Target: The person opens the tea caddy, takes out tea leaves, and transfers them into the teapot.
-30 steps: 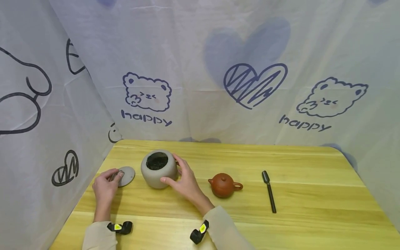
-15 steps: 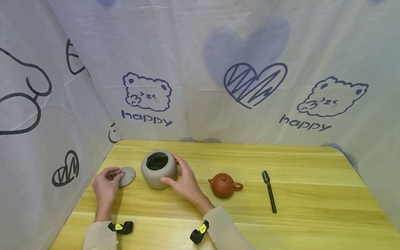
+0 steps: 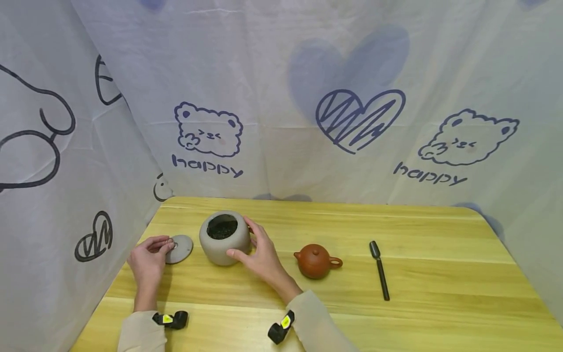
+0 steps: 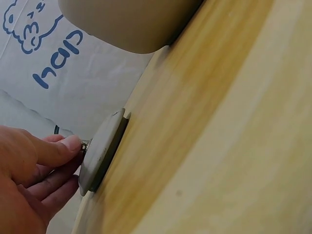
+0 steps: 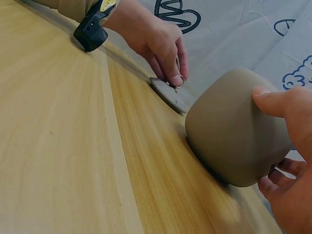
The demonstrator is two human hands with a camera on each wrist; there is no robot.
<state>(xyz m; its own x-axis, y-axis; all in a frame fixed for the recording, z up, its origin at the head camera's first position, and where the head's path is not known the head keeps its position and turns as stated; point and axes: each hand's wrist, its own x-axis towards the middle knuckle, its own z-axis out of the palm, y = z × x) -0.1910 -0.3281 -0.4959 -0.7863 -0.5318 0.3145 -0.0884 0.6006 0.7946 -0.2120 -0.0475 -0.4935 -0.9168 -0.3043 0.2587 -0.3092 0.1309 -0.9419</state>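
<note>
My left hand (image 3: 148,258) pinches the small metal ring (image 5: 180,82) on top of a flat, round grey lid (image 3: 182,250). That lid lies on the table, left of a rounded grey jar (image 3: 220,253). From the left wrist, thumb and forefinger meet at the ring, close above the lid (image 4: 100,155). The jar stands upright and uncovered, with dark, leafy bits like tea leaves (image 3: 222,228) inside. My right hand (image 3: 263,258) holds the jar's right side, thumb on the near wall and fingers round the back, partly hidden.
Right of the jar sits a small reddish-brown teapot (image 3: 313,263), its spout toward the jar. Farther right lies a dark, long-handled scoop (image 3: 380,271). Printed white cloth (image 3: 281,161) hangs behind and left of the wooden table (image 3: 440,274).
The lid has shifted very slightly right, toward the jar. Its ring has tipped in the left fingers. My right hand stays on the jar, unmoved.
</note>
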